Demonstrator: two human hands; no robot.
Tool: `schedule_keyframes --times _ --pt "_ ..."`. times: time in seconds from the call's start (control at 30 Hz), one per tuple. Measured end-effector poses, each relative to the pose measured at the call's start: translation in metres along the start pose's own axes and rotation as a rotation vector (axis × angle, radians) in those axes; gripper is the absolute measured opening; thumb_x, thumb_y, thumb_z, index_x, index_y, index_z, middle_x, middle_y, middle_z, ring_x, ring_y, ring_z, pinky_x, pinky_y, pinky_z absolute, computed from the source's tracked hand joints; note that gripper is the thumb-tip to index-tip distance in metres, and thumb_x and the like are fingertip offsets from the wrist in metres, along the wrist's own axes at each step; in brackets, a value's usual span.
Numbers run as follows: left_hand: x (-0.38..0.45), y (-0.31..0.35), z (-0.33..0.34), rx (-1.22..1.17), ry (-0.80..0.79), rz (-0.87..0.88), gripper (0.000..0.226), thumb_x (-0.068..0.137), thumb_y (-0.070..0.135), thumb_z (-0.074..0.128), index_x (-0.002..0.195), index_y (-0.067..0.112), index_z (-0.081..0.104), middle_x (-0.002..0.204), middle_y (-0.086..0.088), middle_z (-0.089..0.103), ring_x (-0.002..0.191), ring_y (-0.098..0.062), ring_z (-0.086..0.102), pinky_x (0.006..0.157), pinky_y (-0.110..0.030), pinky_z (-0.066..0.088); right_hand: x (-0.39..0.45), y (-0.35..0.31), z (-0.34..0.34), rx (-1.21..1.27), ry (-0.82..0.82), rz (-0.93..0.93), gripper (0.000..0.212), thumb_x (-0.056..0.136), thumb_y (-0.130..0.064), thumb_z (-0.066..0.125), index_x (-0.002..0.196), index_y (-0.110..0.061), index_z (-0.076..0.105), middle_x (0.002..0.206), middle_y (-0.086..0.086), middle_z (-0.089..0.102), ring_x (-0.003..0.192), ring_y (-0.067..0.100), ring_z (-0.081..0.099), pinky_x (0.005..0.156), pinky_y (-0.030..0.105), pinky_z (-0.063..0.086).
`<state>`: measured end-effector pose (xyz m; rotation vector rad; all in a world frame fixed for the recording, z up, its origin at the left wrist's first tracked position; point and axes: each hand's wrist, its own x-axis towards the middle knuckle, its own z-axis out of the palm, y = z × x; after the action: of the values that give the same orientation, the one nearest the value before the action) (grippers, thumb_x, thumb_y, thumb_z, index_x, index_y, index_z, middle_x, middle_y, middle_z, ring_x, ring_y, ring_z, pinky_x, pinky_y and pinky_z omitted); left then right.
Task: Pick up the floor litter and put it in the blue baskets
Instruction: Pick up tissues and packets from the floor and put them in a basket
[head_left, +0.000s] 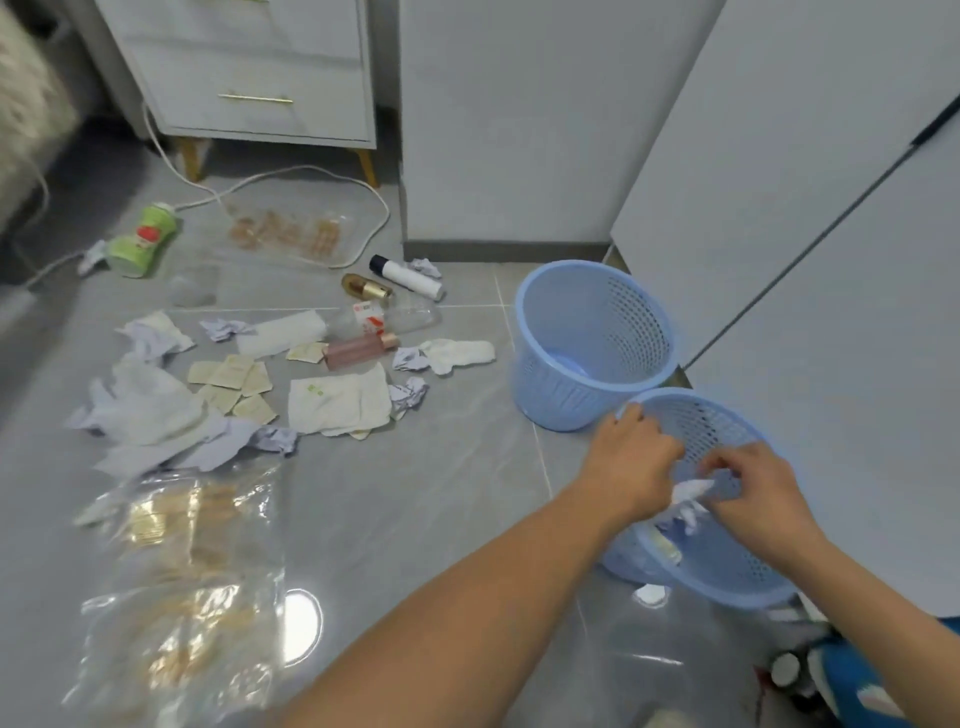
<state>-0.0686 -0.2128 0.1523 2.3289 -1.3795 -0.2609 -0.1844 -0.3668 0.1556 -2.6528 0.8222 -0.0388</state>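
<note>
The grey tiled floor carried nearly everything, and most of the litter lay spread across its left half, well apart from the baskets. A large clear plastic bag lay nearest the camera, and beyond it sat a heap of crumpled white paper, a folded cloth, small beige sachets, a pink bottle, a green bottle and a white tube.

Two blue baskets stood at the right against the cupboard. The far basket stood upright and looked nearly empty. The near basket tipped toward the person, probably so scraps could be dropped in easily; some paper already lay inside it.

Both hands hovered over its mouth. The left hand had its fingers curled at the edge of a small white paper scrap, and the right hand pinched the same scrap from the other side. Each grip was narrow, closed on the paper, apparently about to release it.
</note>
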Motion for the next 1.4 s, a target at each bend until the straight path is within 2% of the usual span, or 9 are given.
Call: schedule_keyframes --times 0.27,0.43,0.57,0.7,0.83,1.0,1.13,1.27,1.4 --pt "-0.072 -0.079 -0.051 -0.098 0.403 -0.059 0.018 0.087 0.022 0.062 0.102 0.015 0.068 0.100 -0.007 0.059 0.101 -0.032 0.051 0.077 -0.041 0.042 0.016 -0.109 -0.002 -0.081 0.192 -0.221 0.038 0.066 0.008 0.054 0.093 -0.016 0.064 0.094 -0.001 0.050 0.094 0.031 0.049 0.072 0.036 0.037" --pt "-0.127 -0.177 -0.073 -0.109 0.262 -0.444 0.017 0.088 0.023 0.054 0.097 0.016 0.067 0.101 -0.007 0.065 0.103 -0.032 0.055 0.079 -0.042 0.050 0.036 -0.245 0.057 0.140 0.085 -0.347 0.027 0.076 0.004 0.054 0.086 -0.019 0.061 0.085 0.000 0.064 0.084 0.025 0.059 0.072 0.039 0.048" --pt "-0.151 -0.257 -0.038 -0.031 0.126 -0.663 0.025 0.091 0.024 0.053 0.110 0.016 0.066 0.111 -0.007 0.065 0.111 -0.031 0.053 0.083 -0.041 0.051 0.062 -0.277 0.151 0.074 -0.252 -0.345 0.032 0.079 -0.006 0.055 0.105 -0.022 0.064 0.106 0.001 0.063 0.103 0.027 0.060 0.085 0.038 0.050" --pt "-0.148 -0.310 0.013 0.032 0.012 -0.640 0.043 0.093 0.023 0.054 0.135 0.020 0.055 0.131 -0.006 0.054 0.123 -0.029 0.046 0.085 -0.040 0.049 0.096 -0.266 0.225 -0.080 -0.412 -0.365 0.051 0.083 -0.009 0.055 0.134 -0.016 0.053 0.138 0.007 0.050 0.126 0.033 0.044 0.101 0.040 0.043" --pt "-0.130 -0.330 0.051 0.092 0.121 -0.591 0.062 0.088 0.024 0.057 0.149 0.024 0.042 0.147 -0.005 0.046 0.129 -0.030 0.043 0.090 -0.044 0.047 0.126 -0.259 0.266 -0.112 -0.342 -0.474 0.057 0.086 -0.010 0.056 0.141 -0.015 0.045 0.144 0.003 0.044 0.133 0.031 0.034 0.104 0.039 0.039" --pt "-0.114 -0.336 0.051 0.262 0.159 -0.649 0.038 0.092 0.035 0.058 0.126 0.020 0.053 0.123 -0.002 0.056 0.117 -0.028 0.047 0.082 -0.042 0.037 0.143 -0.260 0.289 0.001 -0.360 -0.585 0.069 0.088 -0.022 0.066 0.151 -0.024 0.039 0.151 -0.005 0.043 0.142 0.024 0.026 0.110 0.038 0.037" --pt "-0.137 -0.341 0.051 0.306 0.099 -0.620 0.017 0.087 0.031 0.067 0.098 0.018 0.065 0.109 -0.003 0.059 0.107 -0.029 0.051 0.072 -0.039 0.031 0.128 -0.251 0.301 -0.090 -0.270 -0.654 0.038 0.090 -0.033 0.069 0.125 -0.023 0.060 0.126 -0.003 0.055 0.122 0.027 0.041 0.091 0.038 0.047" --pt "-0.168 -0.331 0.050 0.346 -0.007 -0.563 0.026 0.060 0.016 0.086 0.071 0.016 0.062 0.085 -0.005 0.056 0.079 -0.030 0.057 0.055 -0.033 0.026 0.103 -0.228 0.297 -0.112 -0.170 -0.689 0.020 0.092 -0.025 0.064 0.111 -0.019 0.063 0.112 0.000 0.055 0.105 0.028 0.045 0.067 0.032 0.033" --pt "-0.194 -0.314 0.041 0.300 0.017 -0.536 0.040 0.063 0.004 0.079 0.080 0.020 0.046 0.080 0.002 0.045 0.067 -0.023 0.049 0.040 -0.029 0.024 0.081 -0.214 0.272 -0.072 -0.178 -0.629 0.013 0.091 -0.026 0.063 0.103 -0.021 0.061 0.106 -0.004 0.053 0.103 0.025 0.044 0.063 0.032 0.035"
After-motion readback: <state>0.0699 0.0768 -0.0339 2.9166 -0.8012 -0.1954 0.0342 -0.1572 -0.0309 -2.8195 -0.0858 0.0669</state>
